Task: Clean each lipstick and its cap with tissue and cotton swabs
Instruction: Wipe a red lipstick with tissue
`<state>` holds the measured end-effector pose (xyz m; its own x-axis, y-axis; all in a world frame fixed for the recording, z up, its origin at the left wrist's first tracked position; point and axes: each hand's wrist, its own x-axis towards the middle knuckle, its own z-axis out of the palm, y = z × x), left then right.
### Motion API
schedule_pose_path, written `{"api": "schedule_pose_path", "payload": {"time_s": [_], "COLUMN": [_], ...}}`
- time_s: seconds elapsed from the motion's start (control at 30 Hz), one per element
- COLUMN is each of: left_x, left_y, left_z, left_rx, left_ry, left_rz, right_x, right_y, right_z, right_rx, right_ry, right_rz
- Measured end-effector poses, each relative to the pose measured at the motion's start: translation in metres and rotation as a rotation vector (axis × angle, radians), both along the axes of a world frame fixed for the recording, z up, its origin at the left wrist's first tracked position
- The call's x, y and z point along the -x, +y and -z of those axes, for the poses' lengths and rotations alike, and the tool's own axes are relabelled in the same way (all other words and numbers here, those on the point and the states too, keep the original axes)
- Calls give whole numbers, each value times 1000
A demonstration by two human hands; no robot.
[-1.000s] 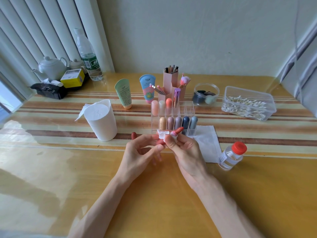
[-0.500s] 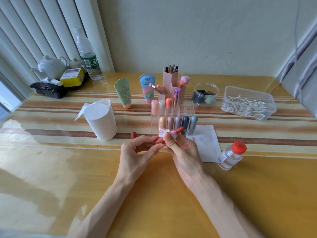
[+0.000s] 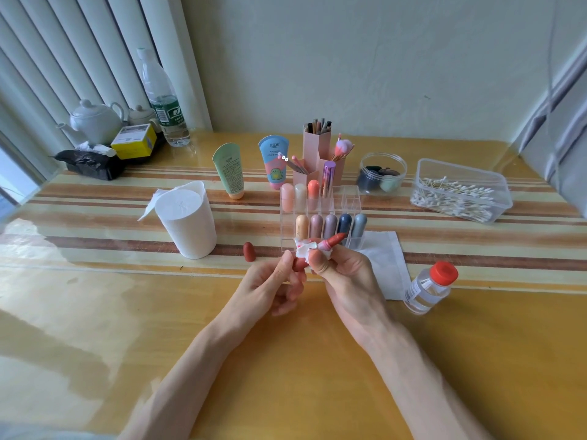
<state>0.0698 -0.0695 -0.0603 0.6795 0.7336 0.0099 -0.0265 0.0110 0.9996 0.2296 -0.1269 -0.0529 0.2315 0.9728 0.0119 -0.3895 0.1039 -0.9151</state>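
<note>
Grips the light, slick lipstick [image 3: 334, 241] by its base with left fingers [image 3: 286, 265], just above the surface [image 3: 286, 360]; pinches tissue [image 3: 303, 249] round it with right fingers [image 3: 319, 260]. Soft tip, likely smeared easily.

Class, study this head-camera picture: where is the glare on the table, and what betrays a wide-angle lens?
Head view: pale glare washes the glossy table along its left side, apparently lit from the left; the blinds lean and fan outward, a wide-angle sign; at centre the left hand, right hand, lipstick and tissue look sharp.
</note>
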Motion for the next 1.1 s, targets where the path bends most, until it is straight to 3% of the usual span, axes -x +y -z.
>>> {"api": "schedule_pose_path", "payload": {"time_s": [0.13, 0.47, 0.67, 0.93, 1.1], "left_x": [0, 3, 0, -1, -2], "left_y": [-1, 0, 3, 1, 2], "left_z": [-1, 11, 6, 11, 6], "left_rx": [-9, -424, -225, -320, -150], "left_ry": [-7, 125, -13, -40, -102], "left_rz": [-3, -289, -244, -370, -276], "right_x": [2, 3, 3, 6, 5], "right_y": [0, -1, -2, -1, -3], "right_z": [0, 0, -7, -5, -13], "right_rx": [-8, 9, 1, 27, 4], "right_ry": [-27, -5, 30, 11, 28], "right_rz": [-4, 25, 16, 50, 28]}}
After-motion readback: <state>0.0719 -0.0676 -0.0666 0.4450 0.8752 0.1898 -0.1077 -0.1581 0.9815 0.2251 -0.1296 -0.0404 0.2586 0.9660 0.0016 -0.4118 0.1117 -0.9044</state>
